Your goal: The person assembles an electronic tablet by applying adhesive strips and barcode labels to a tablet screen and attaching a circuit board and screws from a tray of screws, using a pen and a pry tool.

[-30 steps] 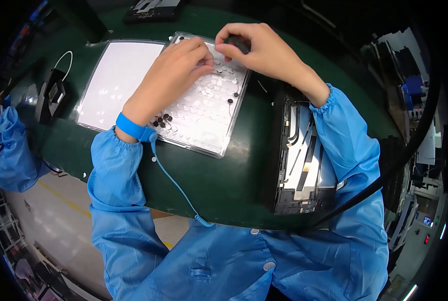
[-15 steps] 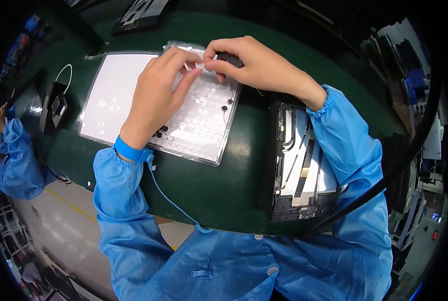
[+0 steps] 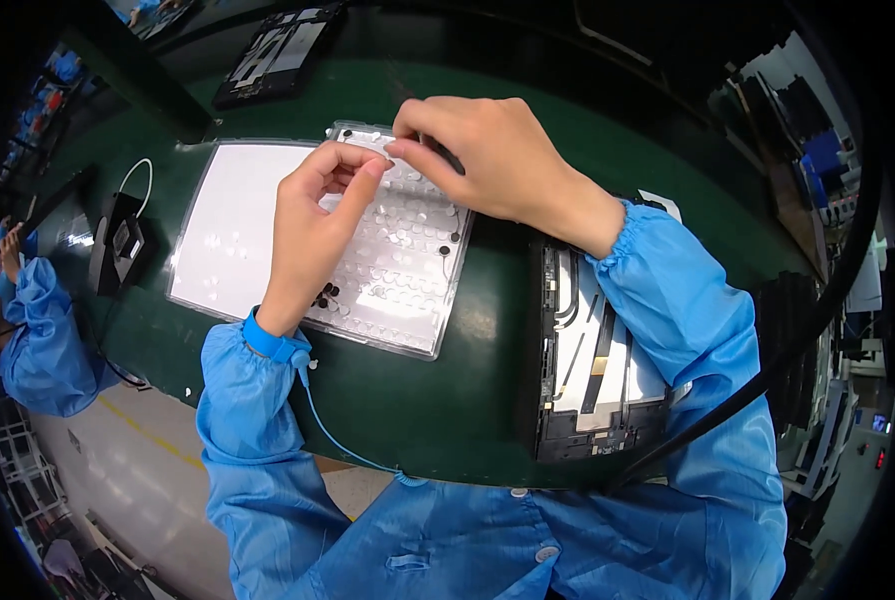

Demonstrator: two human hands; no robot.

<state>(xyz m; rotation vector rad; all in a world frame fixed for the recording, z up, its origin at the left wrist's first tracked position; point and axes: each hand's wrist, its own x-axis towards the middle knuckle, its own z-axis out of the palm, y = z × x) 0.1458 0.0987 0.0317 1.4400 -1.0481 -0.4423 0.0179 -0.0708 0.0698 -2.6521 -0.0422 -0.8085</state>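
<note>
My left hand (image 3: 317, 205), with a blue wrist strap (image 3: 273, 340), is closed in a pinch above a clear plastic tray (image 3: 397, 335). Between thumb and forefinger is a tiny piece too small to name. Close by on the right, my right hand (image 3: 497, 160) is curled with its thumb near the left fingertips. A dark slender tool (image 3: 451, 154) lies within its grip, mostly hidden by the fingers. Rows of small round clear pieces fill the tray, and several black round pads (image 3: 327, 294) sit on it below my left hand.
A white sheet (image 3: 232, 235) lies left of the tray on the green table (image 3: 427, 410). An opened flat device (image 3: 587, 400) rests by my right forearm; another similar device (image 3: 279, 55) lies farther back. A black cable (image 3: 767, 365) crosses the right side. A co-worker's blue sleeve (image 3: 47, 340) shows at left.
The view has shifted, so the table things appear lower. My hands have stayed close together above the tray. The dark tool in my right hand has turned and shows less.
</note>
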